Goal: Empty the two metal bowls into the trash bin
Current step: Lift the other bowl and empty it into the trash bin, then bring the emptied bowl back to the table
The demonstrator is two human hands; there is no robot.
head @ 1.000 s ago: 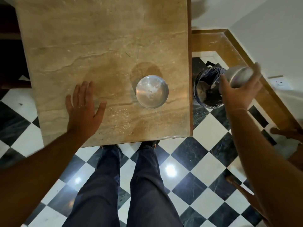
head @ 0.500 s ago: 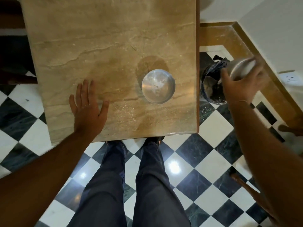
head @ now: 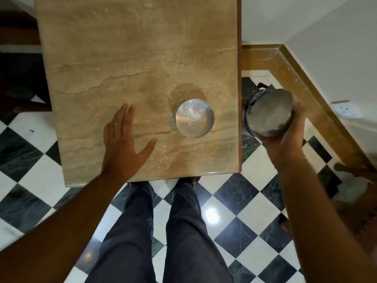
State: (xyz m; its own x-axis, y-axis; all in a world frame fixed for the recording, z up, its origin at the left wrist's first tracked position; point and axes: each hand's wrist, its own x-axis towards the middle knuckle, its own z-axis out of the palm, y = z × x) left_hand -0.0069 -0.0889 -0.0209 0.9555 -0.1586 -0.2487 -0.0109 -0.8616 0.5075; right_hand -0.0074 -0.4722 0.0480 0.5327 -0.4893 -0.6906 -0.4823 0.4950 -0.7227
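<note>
The right hand point(head: 285, 139) is gripping one bowl point(head: 269, 113) over the bin point(head: 247, 111) at three o'clock, seemingly tipping it out, while the left hand point(head: 122, 139) is lying open on the surface point(head: 122, 58); the other bowl point(head: 194, 118) is likely going next.

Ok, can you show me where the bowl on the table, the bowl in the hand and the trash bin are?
bowl on the table point(head: 194, 118), head view, inside bottom.
held bowl point(head: 268, 113), head view, tilted inside.
trash bin point(head: 245, 111), head view, left rim.
</note>
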